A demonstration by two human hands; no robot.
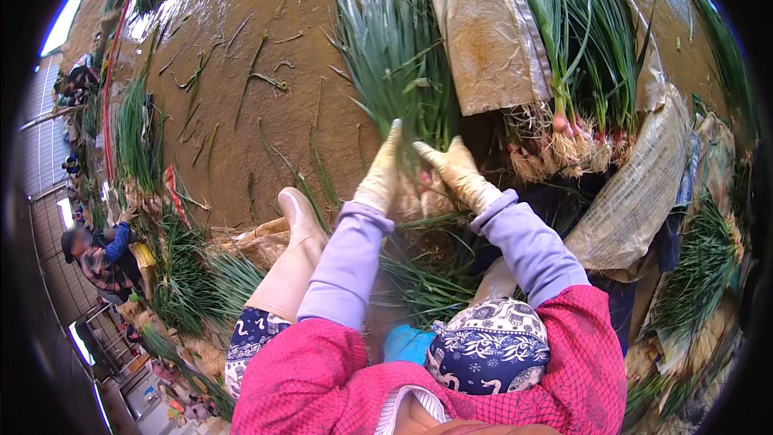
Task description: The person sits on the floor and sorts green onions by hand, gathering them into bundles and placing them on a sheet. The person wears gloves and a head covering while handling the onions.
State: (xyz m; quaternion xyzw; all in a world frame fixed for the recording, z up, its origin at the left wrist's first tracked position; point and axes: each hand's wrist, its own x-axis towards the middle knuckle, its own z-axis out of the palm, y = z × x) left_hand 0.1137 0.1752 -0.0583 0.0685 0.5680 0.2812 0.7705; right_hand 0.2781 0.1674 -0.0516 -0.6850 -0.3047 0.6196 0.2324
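A large bunch of spring onions (pixel 395 60) lies on the wet brown floor, its green leaves pointing away from me. My gloved left hand (pixel 380 166) is at the left side of its root end, flat and extended, seen nearly edge-on. At the right side is my gloved right hand (pixel 462 170), thumb and fingers spread. Neither hand closes around the stems; whether they touch them is hard to tell. The roots between my hands are blurred. To the right, more spring onions with reddish bulbs (pixel 561 124) lie between folds of a woven plastic sack (pixel 492 42).
Loose leaves (pixel 266 80) litter the wet floor (pixel 211 115). Trimmed greens (pixel 429 284) lie between my boots (pixel 300 217). Another sack flap (pixel 628 193) stands at right, with more onions (pixel 694 278) beyond. At left, a co-worker (pixel 109 254) sits by onion piles (pixel 187 278).
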